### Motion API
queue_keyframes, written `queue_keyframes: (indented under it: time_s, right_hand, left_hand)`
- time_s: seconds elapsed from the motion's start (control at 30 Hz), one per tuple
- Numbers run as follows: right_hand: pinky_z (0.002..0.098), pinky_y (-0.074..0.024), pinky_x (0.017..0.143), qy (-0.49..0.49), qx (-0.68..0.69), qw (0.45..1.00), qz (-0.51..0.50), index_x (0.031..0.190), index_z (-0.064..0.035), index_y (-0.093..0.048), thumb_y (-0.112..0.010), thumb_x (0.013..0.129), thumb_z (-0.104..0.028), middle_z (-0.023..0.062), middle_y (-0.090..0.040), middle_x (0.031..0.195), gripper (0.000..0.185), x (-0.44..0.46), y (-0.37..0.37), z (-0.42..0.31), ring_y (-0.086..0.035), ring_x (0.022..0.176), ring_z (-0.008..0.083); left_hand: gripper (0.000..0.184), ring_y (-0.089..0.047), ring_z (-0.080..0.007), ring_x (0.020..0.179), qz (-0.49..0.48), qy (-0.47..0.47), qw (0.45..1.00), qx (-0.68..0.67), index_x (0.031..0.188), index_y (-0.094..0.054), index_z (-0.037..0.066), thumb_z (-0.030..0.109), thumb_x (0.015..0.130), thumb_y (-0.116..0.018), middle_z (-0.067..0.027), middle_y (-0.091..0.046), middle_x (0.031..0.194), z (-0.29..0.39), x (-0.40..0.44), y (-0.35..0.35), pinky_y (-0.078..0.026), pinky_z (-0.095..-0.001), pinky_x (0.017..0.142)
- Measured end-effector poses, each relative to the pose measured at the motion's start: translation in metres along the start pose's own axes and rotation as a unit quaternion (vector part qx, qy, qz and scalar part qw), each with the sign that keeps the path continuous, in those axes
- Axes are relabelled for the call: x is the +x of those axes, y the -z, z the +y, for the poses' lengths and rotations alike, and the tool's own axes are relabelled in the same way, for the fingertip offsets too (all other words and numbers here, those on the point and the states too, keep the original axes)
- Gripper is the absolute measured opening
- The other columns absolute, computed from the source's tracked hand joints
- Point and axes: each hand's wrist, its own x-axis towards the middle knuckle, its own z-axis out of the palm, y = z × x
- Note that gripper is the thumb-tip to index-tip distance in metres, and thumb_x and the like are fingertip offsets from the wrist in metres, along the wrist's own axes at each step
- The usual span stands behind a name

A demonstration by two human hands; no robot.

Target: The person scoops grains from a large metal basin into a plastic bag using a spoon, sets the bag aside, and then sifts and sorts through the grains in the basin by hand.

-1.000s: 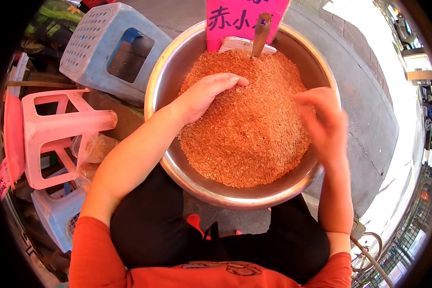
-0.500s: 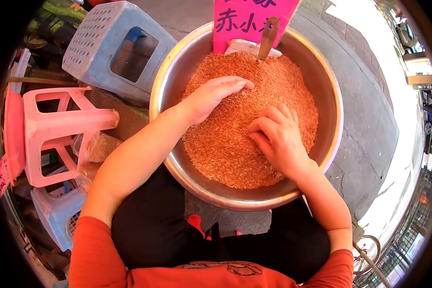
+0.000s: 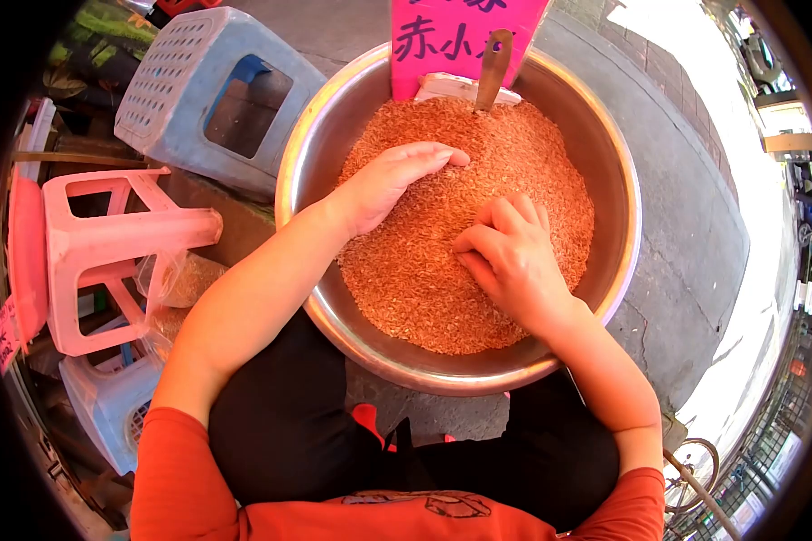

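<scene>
A large metal bowl (image 3: 624, 261) holds a heap of reddish-brown grain (image 3: 406, 293). On the heap's left side rests my left hand (image 3: 392, 185), its fingers stretched out together and slightly curved, the palm turned inward over the grain. My right hand (image 3: 517, 261) is at the middle right of the heap, thumb and forefinger pinched together close to the surface. Whatever is between those fingertips is too small to make out. A flat handle (image 3: 493, 70) sticks up from the far side of the grain, before a pink sign (image 3: 451, 54) with handwritten characters.
To the left stand a blue-grey plastic stool (image 3: 176, 86) and a pink stool (image 3: 122, 239) lying on its side. Bags of grain (image 3: 194, 279) sit beside my left arm. The bowl is above my knees in black trousers (image 3: 280, 415). Grey pavement (image 3: 686, 225) lies to the right.
My right hand has shifted slightly left over the grain, still pinched. The left hand keeps its place on the heap. The whole view has slid a little.
</scene>
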Motion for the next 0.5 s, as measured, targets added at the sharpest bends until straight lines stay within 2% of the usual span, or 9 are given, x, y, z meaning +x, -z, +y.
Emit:
queue_keyframes:
  time_s: [0.17,0.37,0.4,0.5]
  right_hand:
    - [0.039,-0.0367,0.079,-0.018,0.018,1.0,0.008,0.078,-0.0116,-0.06,-0.07,0.07,-0.008,0.0032,-0.054,0.088,0.014,-0.001,-0.002,-0.002,-0.05,0.092,0.0255]
    - [0.0383,-0.0399,0.073,-0.06,0.158,0.985,0.048,0.079,-0.0084,-0.058,-0.067,0.075,-0.003,0.0075,-0.058,0.078,0.011,0.0,0.008,0.004,-0.055,0.077,0.0274]
    - [0.0378,-0.0429,0.07,-0.05,0.155,0.985,0.053,0.081,-0.0062,-0.058,-0.066,0.075,-0.001,0.0091,-0.059,0.076,0.011,0.001,0.012,0.004,-0.057,0.074,0.0284]
    - [0.0373,-0.0453,0.073,-0.066,0.191,0.978,0.045,0.088,-0.0055,-0.062,-0.065,0.076,0.001,0.0094,-0.062,0.08,0.014,0.002,0.017,0.005,-0.06,0.078,0.0281]
  left_hand:
    - [0.037,-0.045,-0.015,0.12,-0.005,-0.006,1.0,0.001,0.118,-0.061,0.002,0.029,0.096,-0.05,-0.005,-0.059,0.121,-0.001,0.001,0.001,-0.027,-0.0317,0.107]
    - [0.037,-0.045,-0.0152,0.12,-0.008,-0.004,1.0,-0.003,0.118,-0.06,0.002,0.03,0.096,-0.051,-0.0049,-0.058,0.121,-0.001,0.0,0.001,-0.027,-0.0317,0.107]
    - [0.037,-0.045,-0.0153,0.119,-0.009,-0.001,1.0,-0.006,0.118,-0.06,0.002,0.03,0.096,-0.051,-0.0049,-0.058,0.12,-0.001,0.001,0.001,-0.027,-0.0317,0.107]
    - [0.037,-0.046,-0.0154,0.118,-0.006,-0.001,1.0,-0.003,0.118,-0.06,0.003,0.03,0.096,-0.051,-0.0048,-0.058,0.12,-0.001,0.0,0.001,-0.029,-0.0316,0.106]
